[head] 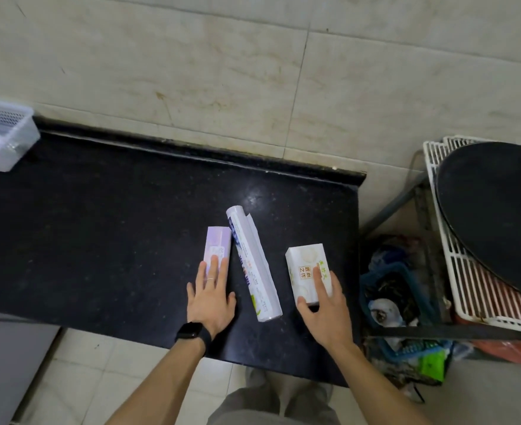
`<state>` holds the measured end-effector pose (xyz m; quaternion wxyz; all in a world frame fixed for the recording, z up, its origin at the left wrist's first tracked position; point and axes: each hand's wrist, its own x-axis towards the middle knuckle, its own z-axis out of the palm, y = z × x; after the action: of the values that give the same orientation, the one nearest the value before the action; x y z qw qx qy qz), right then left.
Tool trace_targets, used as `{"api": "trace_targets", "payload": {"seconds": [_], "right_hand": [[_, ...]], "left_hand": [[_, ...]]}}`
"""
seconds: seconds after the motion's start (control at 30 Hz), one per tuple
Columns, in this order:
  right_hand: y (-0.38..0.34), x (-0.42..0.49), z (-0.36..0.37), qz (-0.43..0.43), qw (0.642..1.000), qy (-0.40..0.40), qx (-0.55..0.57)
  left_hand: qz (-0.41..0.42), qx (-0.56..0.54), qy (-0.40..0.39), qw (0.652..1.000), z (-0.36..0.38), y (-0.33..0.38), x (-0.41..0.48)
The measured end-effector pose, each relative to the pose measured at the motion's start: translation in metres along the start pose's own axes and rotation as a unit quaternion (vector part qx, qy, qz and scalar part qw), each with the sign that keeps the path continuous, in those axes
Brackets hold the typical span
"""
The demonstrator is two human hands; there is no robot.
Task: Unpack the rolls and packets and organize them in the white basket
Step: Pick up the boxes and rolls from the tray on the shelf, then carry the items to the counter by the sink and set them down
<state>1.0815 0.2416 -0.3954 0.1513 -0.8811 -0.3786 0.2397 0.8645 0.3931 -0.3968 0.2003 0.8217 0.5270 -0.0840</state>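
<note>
Closest in, the person's grey trouser legs [268, 406] stand at the near edge of a black stone countertop [115, 240], with both forearms reaching over it.

A white wire rack [468, 286] stands off the counter's right end and carries a dark round pan [498, 210]. The white basket [23, 142] sits at the far left against the tiled wall, partly cut off by the frame and well apart from the goods.

Three items lie near the counter's right end. A long printed roll [253, 262] lies in the middle, angled slightly. A white tissue packet [305, 262] lies to its right and a lilac pack [218, 243] just beside it on the left. All three look sealed, and none is in the basket.

The left hand [211, 299] lies flat with straight fingers on the lilac pack's near end, holding nothing. The right hand [323, 311] clasps the tissue packet, thumb at its near corner and fingers over the top and right side.

This looks like the start of the task: taking up the first pieces. The next move probably calls for lifting the packet clear, opening its wrapper, then carrying it left.

The packet sits near the counter's right edge, beyond which is floor clutter, so a nudge that way could drop it. Bare counter runs between the goods and the basket, and a raised lip borders the back.
</note>
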Motion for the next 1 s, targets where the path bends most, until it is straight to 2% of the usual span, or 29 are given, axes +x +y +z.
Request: {"api": "trace_targets", "payload": {"seconds": [0.2, 0.33, 0.43, 0.53, 0.67, 0.8, 1.0], "right_hand": [[-0.02, 0.001, -0.011, 0.015, 0.995, 0.03, -0.092], [-0.052, -0.001, -0.02, -0.082, 0.993, 0.075, -0.032], [-0.078, -0.002, -0.014, -0.127, 0.992, 0.007, 0.021], [-0.098, 0.006, 0.005, -0.091, 0.993, -0.054, 0.047], [-0.106, 0.021, 0.034, -0.015, 0.992, -0.124, -0.003], [-0.097, 0.023, 0.053, 0.06, 0.991, -0.115, -0.042], [-0.092, 0.022, 0.049, 0.054, 0.987, -0.153, 0.005]], "left_hand": [[0.002, 0.014, -0.012, 1.0, -0.009, 0.004, 0.004], [-0.028, -0.05, 0.032, 0.998, -0.022, 0.007, 0.012], [-0.075, -0.102, 0.05, 0.991, -0.025, 0.006, 0.017], [-0.1, -0.13, 0.036, 0.986, -0.019, 0.0, 0.018], [-0.122, -0.194, 0.042, 0.973, -0.008, -0.006, 0.01], [-0.151, -0.24, 0.059, 0.957, 0.0, -0.009, -0.014], [-0.19, -0.277, 0.079, 0.939, -0.001, -0.028, -0.056]]}}
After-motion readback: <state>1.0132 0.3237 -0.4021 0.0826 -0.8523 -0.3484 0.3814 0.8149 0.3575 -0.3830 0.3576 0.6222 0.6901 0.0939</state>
